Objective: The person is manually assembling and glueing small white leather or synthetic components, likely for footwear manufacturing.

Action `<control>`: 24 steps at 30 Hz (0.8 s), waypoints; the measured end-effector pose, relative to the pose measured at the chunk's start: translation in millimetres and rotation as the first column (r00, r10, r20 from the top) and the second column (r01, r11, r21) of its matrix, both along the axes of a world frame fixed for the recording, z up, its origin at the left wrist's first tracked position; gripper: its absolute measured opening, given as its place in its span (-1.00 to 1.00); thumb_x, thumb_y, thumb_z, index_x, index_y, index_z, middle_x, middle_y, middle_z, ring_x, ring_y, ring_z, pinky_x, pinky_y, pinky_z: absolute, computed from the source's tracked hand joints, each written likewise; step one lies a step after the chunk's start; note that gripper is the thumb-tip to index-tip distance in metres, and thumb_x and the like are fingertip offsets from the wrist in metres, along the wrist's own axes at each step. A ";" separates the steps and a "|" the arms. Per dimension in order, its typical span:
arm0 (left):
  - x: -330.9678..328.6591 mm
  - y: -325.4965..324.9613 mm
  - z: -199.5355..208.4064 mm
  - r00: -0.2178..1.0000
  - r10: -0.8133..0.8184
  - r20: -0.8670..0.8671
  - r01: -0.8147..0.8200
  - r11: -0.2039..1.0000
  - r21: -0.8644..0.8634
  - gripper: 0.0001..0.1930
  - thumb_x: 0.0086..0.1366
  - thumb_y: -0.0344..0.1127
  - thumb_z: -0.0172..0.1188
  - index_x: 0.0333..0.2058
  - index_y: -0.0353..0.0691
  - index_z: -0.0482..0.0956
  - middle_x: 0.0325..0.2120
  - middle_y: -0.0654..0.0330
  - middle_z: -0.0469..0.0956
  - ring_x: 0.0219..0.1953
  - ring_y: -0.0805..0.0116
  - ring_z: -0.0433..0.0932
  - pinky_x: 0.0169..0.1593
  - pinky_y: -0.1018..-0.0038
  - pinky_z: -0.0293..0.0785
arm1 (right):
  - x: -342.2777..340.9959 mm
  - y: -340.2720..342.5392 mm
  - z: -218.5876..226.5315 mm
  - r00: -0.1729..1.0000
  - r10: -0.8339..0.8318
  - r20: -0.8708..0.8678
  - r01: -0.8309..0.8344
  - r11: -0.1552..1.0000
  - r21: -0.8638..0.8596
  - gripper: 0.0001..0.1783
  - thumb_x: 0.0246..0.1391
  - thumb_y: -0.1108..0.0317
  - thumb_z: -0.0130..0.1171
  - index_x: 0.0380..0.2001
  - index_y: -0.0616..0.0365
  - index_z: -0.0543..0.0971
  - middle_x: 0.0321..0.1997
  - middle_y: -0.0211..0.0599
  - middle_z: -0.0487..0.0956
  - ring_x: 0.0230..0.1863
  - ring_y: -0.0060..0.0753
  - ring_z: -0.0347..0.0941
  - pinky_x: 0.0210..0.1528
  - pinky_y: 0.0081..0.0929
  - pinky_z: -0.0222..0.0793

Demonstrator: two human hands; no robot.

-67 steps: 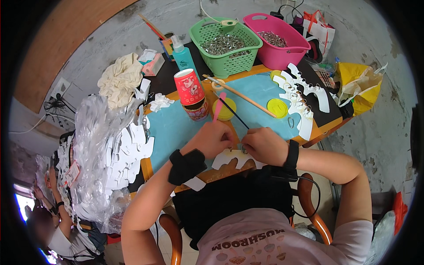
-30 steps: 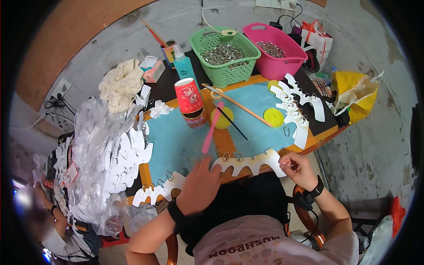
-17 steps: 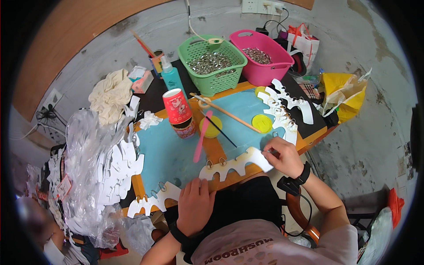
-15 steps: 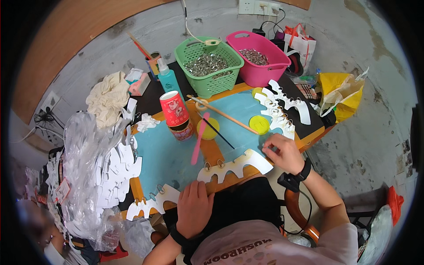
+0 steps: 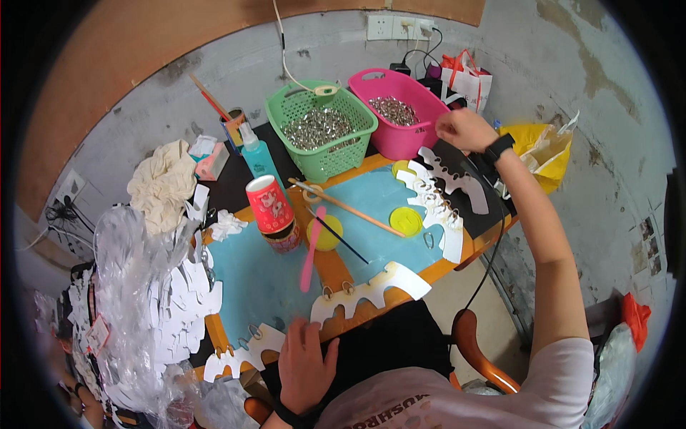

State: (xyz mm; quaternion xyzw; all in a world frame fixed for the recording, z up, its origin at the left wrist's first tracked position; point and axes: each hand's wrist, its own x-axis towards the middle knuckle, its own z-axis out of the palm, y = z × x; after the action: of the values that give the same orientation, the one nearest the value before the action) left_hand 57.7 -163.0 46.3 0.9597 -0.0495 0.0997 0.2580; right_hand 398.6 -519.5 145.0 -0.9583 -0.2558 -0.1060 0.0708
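Observation:
A white scalloped strip [image 5: 371, 294] with small metal rings on it lies along the near table edge. My left hand [image 5: 307, 361] rests beside its left end, thumb and fingers apart, with nothing seen in the grasp. Left of that hand lies a second scalloped strip [image 5: 246, 352], also carrying rings. My right hand [image 5: 464, 131] is stretched far out at the right rim of the pink basket [image 5: 405, 144]. Its fingers are bent together, and whatever they hold, if anything, is hidden. Silver metal pieces [image 5: 393, 111] fill the basket. One loose ring [image 5: 429, 239] lies on the blue mat.
A green basket [image 5: 325, 168] of metal pieces stands left of the pink one. On the mat are a red cup [image 5: 269, 204], a brush [image 5: 350, 207], a pink stick [image 5: 312, 250] and a yellow-green lid [image 5: 406, 222]. Strips lie stacked [image 5: 446, 214] at right. Another person's arm [image 5: 89, 407] shows lower left.
My right hand has moved from the near right mat edge out to the pink basket, uncovering the loose ring. My left hand stays by the strip. The whole view has shifted slightly.

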 end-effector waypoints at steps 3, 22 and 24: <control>-3.2 2.7 -2.7 1.000 -0.023 0.001 0.023 0.997 -0.070 -0.63 0.10 -0.37 0.36 -0.13 -0.31 0.49 -0.10 -0.02 0.44 -0.15 -0.03 0.54 -0.13 0.22 0.49 | 46.7 3.4 10.9 0.999 0.000 0.050 0.006 0.992 -0.129 -0.79 -0.05 0.26 0.22 -0.40 0.14 0.67 -0.38 -0.03 0.64 -0.29 0.03 0.60 -0.21 -0.15 0.50; -16.3 13.5 1.6 1.000 0.014 0.025 -0.010 0.986 -0.169 -0.73 0.13 -0.44 0.32 -0.16 -0.21 0.57 -0.12 0.07 0.57 -0.14 0.03 0.52 -0.08 0.23 0.35 | -48.9 48.4 -8.5 0.695 0.518 -0.499 -0.507 0.845 0.172 -0.87 0.01 0.47 0.24 -0.32 0.15 0.56 -0.40 -0.28 0.53 -0.36 -0.30 0.49 -0.31 -0.39 0.41; -13.1 13.1 -6.1 0.998 -0.053 0.027 0.058 0.970 -0.237 -0.72 0.05 -0.46 0.37 -0.22 -0.30 0.56 -0.17 0.01 0.51 -0.19 0.00 0.57 -0.14 0.27 0.52 | -76.8 50.5 -41.2 0.557 0.615 -0.559 -0.660 0.736 0.152 -0.74 -0.11 0.55 0.26 -0.26 0.17 0.55 -0.26 -0.20 0.54 -0.14 -0.07 0.51 -0.09 -0.17 0.44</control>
State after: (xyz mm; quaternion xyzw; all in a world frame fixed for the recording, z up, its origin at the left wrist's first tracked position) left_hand 44.7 -149.9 40.1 0.9191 -0.0667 0.1074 0.3731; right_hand 321.7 -469.0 103.8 -0.7868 -0.5546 0.2306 0.1417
